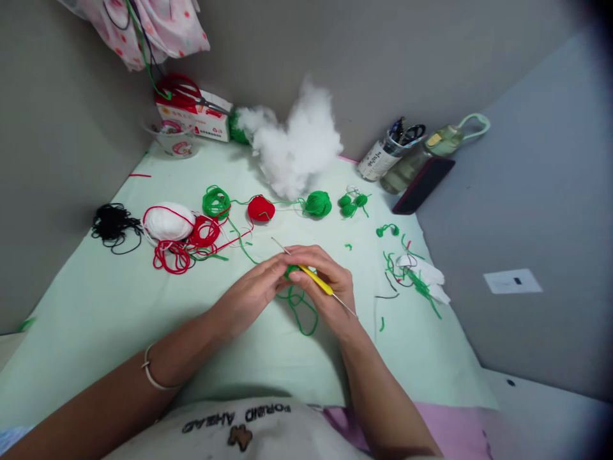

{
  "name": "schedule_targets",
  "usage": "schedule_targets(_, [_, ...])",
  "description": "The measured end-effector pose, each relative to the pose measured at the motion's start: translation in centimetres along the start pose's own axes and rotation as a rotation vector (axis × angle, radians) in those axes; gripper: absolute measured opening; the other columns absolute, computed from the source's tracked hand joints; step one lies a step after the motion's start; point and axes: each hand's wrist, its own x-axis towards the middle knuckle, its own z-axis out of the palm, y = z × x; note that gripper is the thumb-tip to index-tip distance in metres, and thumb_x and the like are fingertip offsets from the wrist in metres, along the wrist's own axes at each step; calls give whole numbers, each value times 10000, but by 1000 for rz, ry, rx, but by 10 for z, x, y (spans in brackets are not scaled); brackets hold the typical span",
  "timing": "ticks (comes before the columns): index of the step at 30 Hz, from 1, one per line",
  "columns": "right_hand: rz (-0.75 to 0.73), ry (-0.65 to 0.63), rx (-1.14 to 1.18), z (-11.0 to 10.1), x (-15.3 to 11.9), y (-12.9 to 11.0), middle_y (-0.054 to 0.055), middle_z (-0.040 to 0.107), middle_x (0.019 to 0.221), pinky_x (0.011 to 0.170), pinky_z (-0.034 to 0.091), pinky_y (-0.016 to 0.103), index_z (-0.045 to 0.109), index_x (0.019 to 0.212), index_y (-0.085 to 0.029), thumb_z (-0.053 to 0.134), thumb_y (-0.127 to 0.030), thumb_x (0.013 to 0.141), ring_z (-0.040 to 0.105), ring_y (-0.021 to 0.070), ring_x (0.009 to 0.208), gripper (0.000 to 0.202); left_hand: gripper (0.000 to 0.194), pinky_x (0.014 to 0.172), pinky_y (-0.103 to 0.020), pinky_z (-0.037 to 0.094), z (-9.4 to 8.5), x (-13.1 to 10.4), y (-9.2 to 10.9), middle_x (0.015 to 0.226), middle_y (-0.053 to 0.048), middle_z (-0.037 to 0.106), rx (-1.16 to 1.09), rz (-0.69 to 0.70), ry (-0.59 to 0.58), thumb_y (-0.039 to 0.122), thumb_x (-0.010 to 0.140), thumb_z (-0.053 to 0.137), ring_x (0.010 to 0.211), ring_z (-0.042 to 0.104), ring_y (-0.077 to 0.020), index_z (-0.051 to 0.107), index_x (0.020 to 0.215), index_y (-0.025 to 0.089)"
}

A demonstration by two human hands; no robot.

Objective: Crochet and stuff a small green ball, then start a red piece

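My right hand is closed round a crochet hook with a yellow grip and thin metal ends. Its far tip points up and left, past my fingers. Facing it, my left hand pinches a small green crochet piece, mostly hidden between the fingers of both hands. A loose loop of green yarn hangs below the hands onto the cloth. Another green strand runs from behind my left hand toward the loose green coil.
Red and green yarn balls lie ahead, before white stuffing. White yarn, red tangles and black yarn lie left. Small green pieces, yarn scraps, a bottle and a phone are right. Scissors rest on a box.
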Motion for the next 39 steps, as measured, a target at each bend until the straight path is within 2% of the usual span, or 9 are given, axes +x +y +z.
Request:
schedule_targets(5, [66,120,199,-4,-1,0,23,695,1052,808,599,334,799,1000,-327,773,-306,884,735,199,958,121,482,674,-311,434,-4,-7,15,593,-4,529,374,-78,-202,590,991,517,620,499,-177,755,835,201])
schedule_targets(11, [113,199,344,-6,4,5,20,705,979,822,586,329,777,971,-279,789,-407,856,732,192,914,173,330,697,-306,400,-13,-8,37,734,-19,579,781,163,79,399,966,591,695,500,-186,728,719,228])
schedule_targets(16, [187,299,400,-7,7,8,17,762,974,873,580,324,765,938,-284,822,-373,823,717,176,952,157,325,1043,-368,439,-8,-10,40,1171,-71,705,398,298,208,293,920,617,1243,543,-281,683,610,223])
schedule_targets(21, [212,254,497,1,6,4,8,750,985,849,594,319,765,857,-275,863,-345,773,738,179,923,147,422,720,-351,566,15,-17,62,529,-3,415,-106,82,177,295,899,639,743,594,-214,447,529,222])
schedule_targets(25, [242,191,613,12,4,1,3,746,971,773,621,323,764,863,-284,858,-347,788,752,178,855,136,357,856,-407,570,29,-14,74,454,57,202,-131,221,237,389,991,563,548,469,-153,579,664,247])
schedule_targets(28, [265,213,638,16,4,0,3,745,959,764,635,334,745,866,-278,856,-359,793,765,198,882,156,204,1049,-453,491,26,-9,67,694,16,582,118,570,273,479,966,625,938,664,-229,726,1029,313])
schedule_targets(31, [261,246,625,16,4,0,1,747,952,818,646,362,735,878,-278,847,-374,806,771,213,934,164,174,1245,-458,244,11,-4,52,1201,-22,690,661,921,289,405,889,735,1451,438,-313,767,1037,319])
schedule_targets(35, [245,253,627,16,4,-1,-1,764,953,849,652,374,748,890,-285,844,-369,815,780,215,944,148,220,1281,-525,-48,-9,1,38,1334,-61,706,1224,897,203,380,901,711,1550,305,-367,731,727,247])
schedule_targets(39, [232,316,651,17,6,-3,-18,778,937,775,649,298,771,890,-284,845,-338,824,787,175,873,113,385,1262,-625,81,-18,7,29,1417,-120,663,1495,931,265,589,934,628,1526,345,-419,760,992,232])
